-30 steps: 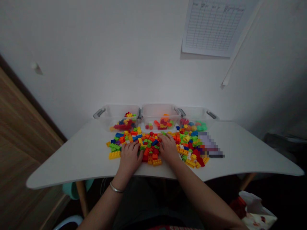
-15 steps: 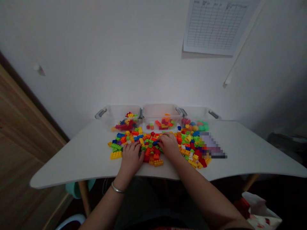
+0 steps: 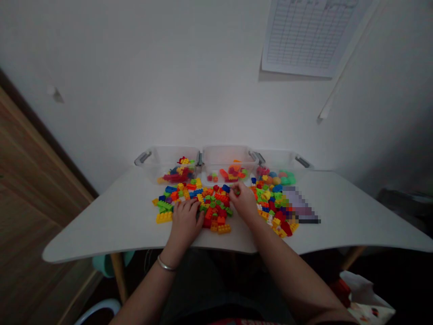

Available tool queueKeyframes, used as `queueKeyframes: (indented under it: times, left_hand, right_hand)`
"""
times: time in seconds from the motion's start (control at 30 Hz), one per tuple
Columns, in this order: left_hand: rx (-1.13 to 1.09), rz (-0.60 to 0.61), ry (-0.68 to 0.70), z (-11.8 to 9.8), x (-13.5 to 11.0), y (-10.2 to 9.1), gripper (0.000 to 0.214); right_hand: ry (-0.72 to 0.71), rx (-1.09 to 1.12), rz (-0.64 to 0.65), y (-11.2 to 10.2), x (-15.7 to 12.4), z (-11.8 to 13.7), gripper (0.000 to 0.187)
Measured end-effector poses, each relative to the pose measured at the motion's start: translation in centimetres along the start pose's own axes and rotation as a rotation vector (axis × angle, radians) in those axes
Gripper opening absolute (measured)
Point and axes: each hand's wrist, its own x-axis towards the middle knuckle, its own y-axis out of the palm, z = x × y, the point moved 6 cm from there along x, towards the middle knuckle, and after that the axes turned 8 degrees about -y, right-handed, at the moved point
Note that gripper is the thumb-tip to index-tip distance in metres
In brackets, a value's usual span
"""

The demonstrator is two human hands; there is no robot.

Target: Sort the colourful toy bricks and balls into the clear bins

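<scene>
Many coloured toy building bricks (image 3: 209,198) lie in a loose heap along the middle of the white table. My left hand (image 3: 185,219) rests palm down on the heap's left part, its fingers stretched over the bricks and the thumb apart. A yellow brick (image 3: 164,218) lies just left of it. Between thumb and fingertips, my right hand (image 3: 244,201) pinches a blue brick (image 3: 226,188), raised at the heap's far side. Something small and dark shows by its curled fingers, too small to name. Red and orange bricks (image 3: 214,219) lie between the two hands.
Three clear plastic boxes stand against the wall: the left box (image 3: 152,155) and middle box (image 3: 226,153) hold bricks, and the right box (image 3: 282,158) holds round coloured pieces. A blurred-out flat object (image 3: 301,205) lies right of the heap. A printed sheet (image 3: 304,40) hangs above.
My right hand has moved up and slightly right, lifting the blue brick out of the heap towards the middle box. My left hand has stayed in place.
</scene>
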Motion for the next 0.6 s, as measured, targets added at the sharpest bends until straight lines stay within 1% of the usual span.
queueKeyframes:
  times: [0.07, 0.13, 0.2, 0.27, 0.33, 0.4, 0.47, 0.53, 0.6]
  left_hand:
    - [-0.008, -0.002, -0.004, 0.0, 0.0, -0.1, 0.03]
    - [-0.014, -0.001, -0.007, -0.1, 0.0, -0.2, 0.03]
    - [-0.014, 0.004, -0.012, -0.2, -0.1, -0.4, 0.03]
    - [-0.011, 0.009, -0.022, -0.2, -0.1, -0.4, 0.03]
    - [-0.006, 0.014, -0.034, -0.2, -0.1, -0.5, 0.029]
    - [-0.003, 0.02, -0.04, -0.3, -0.2, -0.5, 0.029]
    - [-0.003, 0.022, -0.043, -0.3, -0.2, -0.5, 0.029]
    - [-0.003, 0.021, -0.044, -0.2, -0.1, -0.4, 0.029]
    - [-0.002, 0.024, -0.042, -0.2, -0.1, -0.4, 0.029]
  right_hand:
    - [0.014, 0.069, -0.045, -0.7, 1.1, 0.2, 0.012]
    - [-0.013, 0.104, -0.096, -1.7, 2.8, 0.5, 0.015]
    - [-0.052, 0.109, -0.106, -2.5, 4.8, 0.9, 0.017]
    - [-0.083, 0.074, -0.094, -3.0, 6.9, 1.3, 0.017]
    - [-0.098, -0.052, -0.097, -3.3, 8.6, 1.6, 0.018]
    - [-0.105, -0.226, -0.079, -3.1, 9.9, 1.9, 0.019]
    - [-0.098, -0.352, -0.023, -2.5, 10.6, 2.1, 0.021]
    - [-0.054, -0.379, 0.032, -1.7, 11.0, 1.9, 0.024]
    - [0.016, -0.353, 0.071, -1.0, 11.0, 1.7, 0.026]
